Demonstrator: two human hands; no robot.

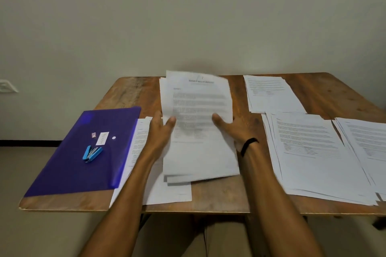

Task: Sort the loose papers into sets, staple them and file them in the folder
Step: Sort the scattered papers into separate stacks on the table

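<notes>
Both hands hold a loose set of printed papers raised above the middle of the wooden table. My left hand grips its left edge, thumb on the top sheet. Gripping the right edge is my right hand, which has a black band on the wrist. A purple folder lies at the left. On it rests a blue stapler. Another printed sheet lies flat under my left forearm, beside the folder.
Three more paper piles lie on the right: one far back, one in the middle right, one at the right edge. A small staple box sits on the folder. A pale wall stands behind the table.
</notes>
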